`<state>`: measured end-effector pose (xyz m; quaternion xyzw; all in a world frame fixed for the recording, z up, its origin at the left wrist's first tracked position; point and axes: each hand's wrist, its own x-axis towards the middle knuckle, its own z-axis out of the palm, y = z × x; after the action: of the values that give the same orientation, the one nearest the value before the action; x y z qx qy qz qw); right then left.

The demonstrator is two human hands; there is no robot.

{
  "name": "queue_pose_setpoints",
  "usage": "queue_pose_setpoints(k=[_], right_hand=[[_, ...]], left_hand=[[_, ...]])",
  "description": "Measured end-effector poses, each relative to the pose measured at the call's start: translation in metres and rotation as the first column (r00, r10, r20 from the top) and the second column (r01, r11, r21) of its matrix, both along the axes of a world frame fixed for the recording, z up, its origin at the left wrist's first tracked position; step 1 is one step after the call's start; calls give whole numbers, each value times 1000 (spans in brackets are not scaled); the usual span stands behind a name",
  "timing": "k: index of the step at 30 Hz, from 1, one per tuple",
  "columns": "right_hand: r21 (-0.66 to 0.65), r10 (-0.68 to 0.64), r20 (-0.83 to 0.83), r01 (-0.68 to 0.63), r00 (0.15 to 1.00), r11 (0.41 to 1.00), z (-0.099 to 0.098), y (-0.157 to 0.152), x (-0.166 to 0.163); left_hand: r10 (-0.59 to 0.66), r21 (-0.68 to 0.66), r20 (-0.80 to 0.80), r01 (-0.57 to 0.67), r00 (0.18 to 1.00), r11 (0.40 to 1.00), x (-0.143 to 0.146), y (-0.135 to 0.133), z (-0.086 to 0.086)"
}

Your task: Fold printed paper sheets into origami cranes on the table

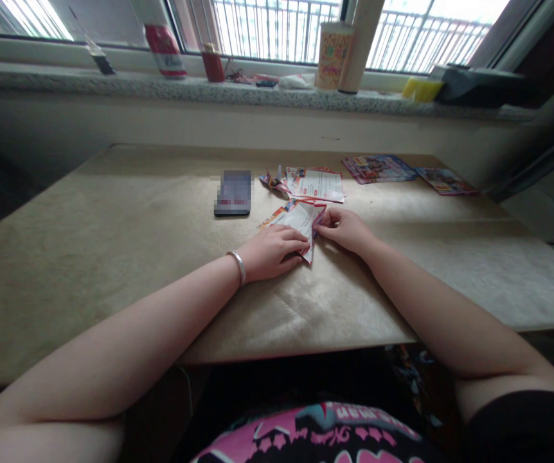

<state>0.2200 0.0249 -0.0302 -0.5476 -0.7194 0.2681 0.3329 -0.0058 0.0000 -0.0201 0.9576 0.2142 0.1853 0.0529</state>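
Note:
A printed sheet of paper (pixel 302 218), white with red edges and a colourful border, lies partly folded on the table. My left hand (pixel 272 252), with a silver bangle at its wrist, rests flat on the sheet's near left part, fingers stretched over it. At the right edge, the thumb and fingers of my right hand (pixel 345 230) pinch the folded, coloured side of the paper. Just beyond lie another printed sheet (pixel 318 184) and a small crumpled or folded piece of colourful paper (pixel 275 182). My left palm covers part of the sheet.
A phone with a blurred screen (pixel 235 191) lies left of the papers. Colourful printed sheets (pixel 378 168) are stacked at the back right, beside another sheet (pixel 445 181). The windowsill (pixel 267 94) holds a red can (pixel 165 51), a patterned cup (pixel 333 56) and a yellow object (pixel 421 89).

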Motion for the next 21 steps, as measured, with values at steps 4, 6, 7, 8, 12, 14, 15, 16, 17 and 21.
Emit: queue_pose_setpoints(k=[4, 6, 7, 8, 12, 14, 15, 16, 17, 21], right_hand=[[5, -2, 49, 2, 999, 1000, -1, 0, 0], [9, -10, 53, 9, 999, 1000, -1, 0, -1], [13, -17, 52, 16, 998, 1000, -1, 0, -1], [13, -23, 47, 22, 999, 1000, -1, 0, -1], [-30, 29, -2, -29, 1000, 999, -3, 2, 0], [-54, 68, -32, -70, 997, 996, -4, 3, 2], [-62, 81, -45, -84, 996, 995, -4, 3, 2], [-67, 87, -56, -91, 995, 994, -4, 3, 3], [-73, 88, -65, -93, 994, 993, -3, 3, 3], [-99, 73, -79, -80, 994, 992, -2, 2, 1]], left_hand=[[6, -9, -15, -6, 1000, 1000, 0, 0, 0], [9, -10, -19, -10, 1000, 1000, -1, 0, -1], [13, -9, -21, -14, 1000, 1000, -1, 0, -1], [19, -6, -22, -19, 1000, 1000, -1, 0, -1], [24, 4, -23, -24, 999, 1000, -1, -1, 0], [21, 1, -19, -21, 1000, 1000, 0, -1, 1], [21, -3, -15, -21, 1000, 1000, 0, -2, 1], [21, -8, -14, -21, 1000, 1000, 0, -2, 2], [22, -12, -14, -22, 1000, 1000, 0, -2, 2], [22, -26, -15, -23, 1000, 999, 1, -1, 1]])
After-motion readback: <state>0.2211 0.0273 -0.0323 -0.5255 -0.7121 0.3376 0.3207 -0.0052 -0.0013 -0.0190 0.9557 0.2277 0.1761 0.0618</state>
